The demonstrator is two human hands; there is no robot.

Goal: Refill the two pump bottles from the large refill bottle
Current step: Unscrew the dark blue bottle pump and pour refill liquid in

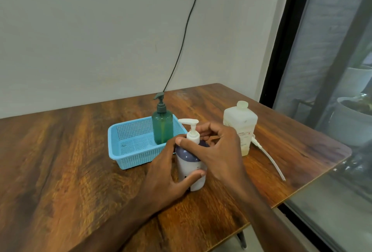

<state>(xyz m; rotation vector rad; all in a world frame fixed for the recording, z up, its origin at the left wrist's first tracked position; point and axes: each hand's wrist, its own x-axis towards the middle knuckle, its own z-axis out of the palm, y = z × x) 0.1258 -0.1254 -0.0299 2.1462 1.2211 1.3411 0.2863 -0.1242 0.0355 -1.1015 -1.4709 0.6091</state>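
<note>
Fingers of right hand clamp the pump collar of white pump bottle; left hand grips its body, upright on worktop just beside blue basket. Looks like stiff, smooth plastic, probably light, maybe soap-slick: brace body low, twist at collar.

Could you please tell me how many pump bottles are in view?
2. The green pump bottle stands upright in the blue basket; the white pump bottle stands on the wooden table in front, held by the left hand and right hand. None appears hidden.
</note>
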